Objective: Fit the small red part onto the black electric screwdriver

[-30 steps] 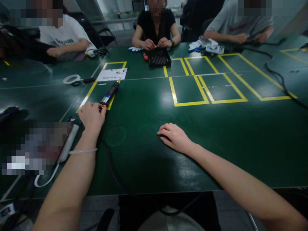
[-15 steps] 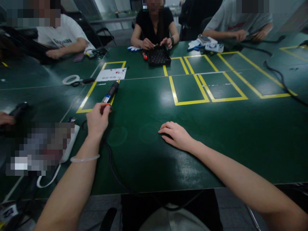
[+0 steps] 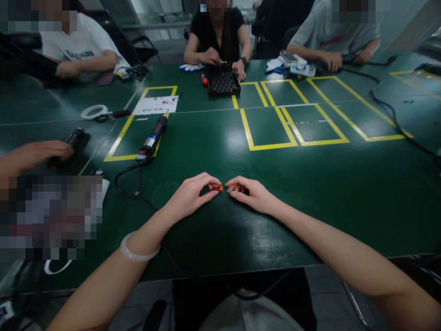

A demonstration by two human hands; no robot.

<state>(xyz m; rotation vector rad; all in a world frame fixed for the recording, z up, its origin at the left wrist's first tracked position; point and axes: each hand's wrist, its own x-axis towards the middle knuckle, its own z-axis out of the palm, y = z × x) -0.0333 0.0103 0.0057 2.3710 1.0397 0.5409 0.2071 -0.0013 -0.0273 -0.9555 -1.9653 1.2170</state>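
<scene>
Left hand (image 3: 189, 197) pinches small red piece (image 3: 217, 188), right hand (image 3: 251, 195) just beside.

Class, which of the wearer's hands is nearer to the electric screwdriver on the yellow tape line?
Left. The left hand, pinching a small red part, sits nearer the wearer than the electric screwdriver, to its right; the right hand is farther right, beyond it.
</scene>
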